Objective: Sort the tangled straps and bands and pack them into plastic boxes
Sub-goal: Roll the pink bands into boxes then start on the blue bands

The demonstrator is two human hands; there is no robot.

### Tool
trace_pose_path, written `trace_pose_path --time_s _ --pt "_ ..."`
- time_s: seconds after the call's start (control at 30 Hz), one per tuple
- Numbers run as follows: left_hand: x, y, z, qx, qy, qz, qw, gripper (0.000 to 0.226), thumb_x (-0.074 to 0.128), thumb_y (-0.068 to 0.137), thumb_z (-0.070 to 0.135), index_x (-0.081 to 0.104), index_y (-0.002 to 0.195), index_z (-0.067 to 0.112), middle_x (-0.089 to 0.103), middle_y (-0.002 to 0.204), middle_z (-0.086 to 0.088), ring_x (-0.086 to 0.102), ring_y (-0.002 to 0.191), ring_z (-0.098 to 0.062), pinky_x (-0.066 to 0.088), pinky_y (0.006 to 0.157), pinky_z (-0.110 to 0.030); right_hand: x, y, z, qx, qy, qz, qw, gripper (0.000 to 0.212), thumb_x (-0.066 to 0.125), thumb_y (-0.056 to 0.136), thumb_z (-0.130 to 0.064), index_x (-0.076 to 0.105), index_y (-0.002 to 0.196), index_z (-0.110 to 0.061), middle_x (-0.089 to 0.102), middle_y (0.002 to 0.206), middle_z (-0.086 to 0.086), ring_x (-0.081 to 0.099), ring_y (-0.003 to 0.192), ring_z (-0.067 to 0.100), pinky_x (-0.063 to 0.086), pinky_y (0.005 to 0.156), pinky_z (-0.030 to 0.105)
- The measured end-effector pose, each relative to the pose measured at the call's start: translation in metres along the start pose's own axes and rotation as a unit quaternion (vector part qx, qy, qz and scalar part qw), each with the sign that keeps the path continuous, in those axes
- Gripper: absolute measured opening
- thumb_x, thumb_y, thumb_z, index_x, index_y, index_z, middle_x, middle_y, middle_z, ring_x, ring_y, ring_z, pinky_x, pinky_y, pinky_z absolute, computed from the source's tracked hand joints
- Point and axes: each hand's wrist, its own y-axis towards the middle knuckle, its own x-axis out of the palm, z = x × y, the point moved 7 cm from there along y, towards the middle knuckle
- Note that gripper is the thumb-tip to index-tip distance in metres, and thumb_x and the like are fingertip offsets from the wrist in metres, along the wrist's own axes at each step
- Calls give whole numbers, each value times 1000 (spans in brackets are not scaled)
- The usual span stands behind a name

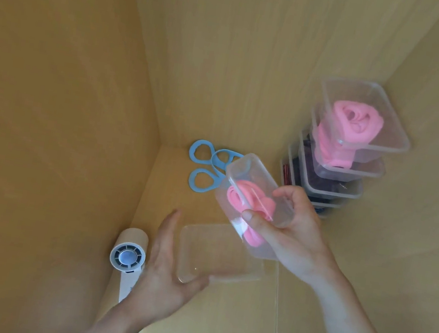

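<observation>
While the right hand (288,236) grips a tilted clear box (251,177) between its thumb and curled fingers, the pink band (239,198) coiled inside hangs over the middle of the table, just near of the blue straps (212,161). The left hand (166,268), fingers straight, props a clear lid (220,256) against its palm, right below the box. I'd worry the tilt lets the springy band slide out before the lid goes on, or that the loosely propped lid slips.
</observation>
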Motion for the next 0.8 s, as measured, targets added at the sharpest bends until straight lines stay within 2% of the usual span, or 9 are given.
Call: trace_pose_path --time_s 0.07,0.13,0.2,0.27,0.33,0.43,0.57,0.67,0.8 --pt "-11 3 26 16 -43 50 998 104 74 73 61 8 153 51 20 157 32 22 145 10 37 115 -32 2 -2 -4 -2 4 16 1000 88 66 39 -97 49 107 -44 55 125 -17 50 121 1 41 95 25" --pt "-7 13 53 6 -137 9 991 98 73 70 63 13 147 58 45 144 22 50 128 4 49 99 -21 8 -5 -9 6 7 37 999 86 64 38 -99 48 105 -47 54 122 -21 51 119 1 44 94 28" --pt "6 22 76 8 -175 -59 983 105 77 68 58 8 146 56 58 132 13 66 111 -8 54 87 -22 15 -9 -13 26 26 64 997 84 63 40 -99 48 103 -47 54 119 -20 55 116 6 50 92 36" --pt "15 30 89 4 -184 -81 980 120 81 67 51 -1 154 46 59 131 7 68 109 -11 56 89 -28 20 -13 -18 25 35 93 995 73 58 56 -97 51 105 -43 56 116 -19 57 113 11 50 93 38" --pt "14 37 90 -22 -215 -59 975 119 83 74 37 -1 158 35 62 131 3 68 110 -10 56 94 -31 18 -16 -25 -3 74 112 991 49 47 77 -81 59 102 -40 62 109 -22 57 110 5 46 94 30" --pt "6 47 87 -41 -262 -48 963 87 74 91 12 19 157 24 70 127 2 68 114 -12 56 96 -31 5 -18 -41 -73 127 81 986 18 51 93 -43 66 103 -38 67 108 -24 60 110 0 42 93 19" --pt "-3 66 102 -42 -329 -34 943 85 71 92 18 17 157 30 74 117 6 69 114 -20 57 94 -44 -12 -23 -57 -174 65 44 982 37 63 90 -27 63 127 -22 51 145 -6 42 141 8 34 115 28" --pt "-3 82 125 -12 -339 -32 940 83 66 97 18 12 157 36 73 118 11 70 111 -21 58 91 -51 -25 -28 -67 -223 9 48 974 59 74 85 -39 56 139 -25 31 161 -6 25 151 9 32 117 27" --pt "6 103 157 26 -352 -45 935 77 63 99 20 15 157 37 74 119 5 70 111 -24 59 89 -53 -40 -26 -82 -291 -96 106 946 80 77 73 -59 48 145 -36 19 165 -15 22 152 7 35 115 23"
